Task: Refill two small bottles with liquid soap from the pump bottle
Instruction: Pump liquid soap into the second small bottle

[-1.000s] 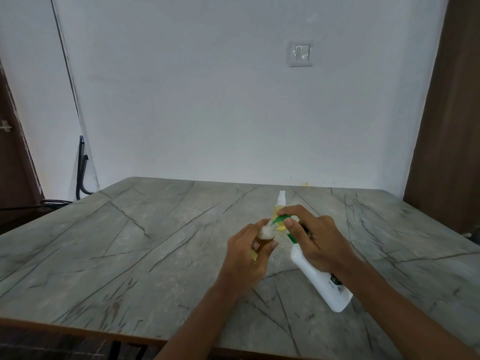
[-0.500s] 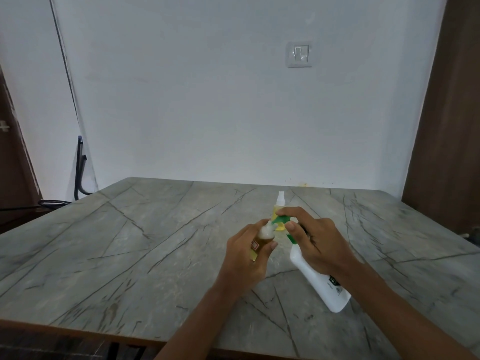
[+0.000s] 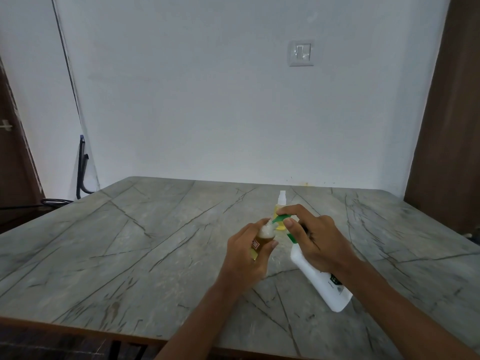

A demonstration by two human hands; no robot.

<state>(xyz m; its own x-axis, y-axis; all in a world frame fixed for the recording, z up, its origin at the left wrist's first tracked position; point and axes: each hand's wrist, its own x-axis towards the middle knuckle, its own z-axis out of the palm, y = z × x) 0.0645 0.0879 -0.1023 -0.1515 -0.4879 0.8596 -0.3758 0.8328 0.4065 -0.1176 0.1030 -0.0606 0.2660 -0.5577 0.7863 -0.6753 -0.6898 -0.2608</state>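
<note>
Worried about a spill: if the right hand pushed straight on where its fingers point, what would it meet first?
Probably the yellow spray bottle, which stands just beyond the right hand; how far beyond is unclear.

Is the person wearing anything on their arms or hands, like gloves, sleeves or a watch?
Nothing that shows. The left hand and right hand are ungloved, with no ring, watch or bracelet visible. Behind them everything is bare down to the picture's lower edge, with no sleeve in view.
</note>
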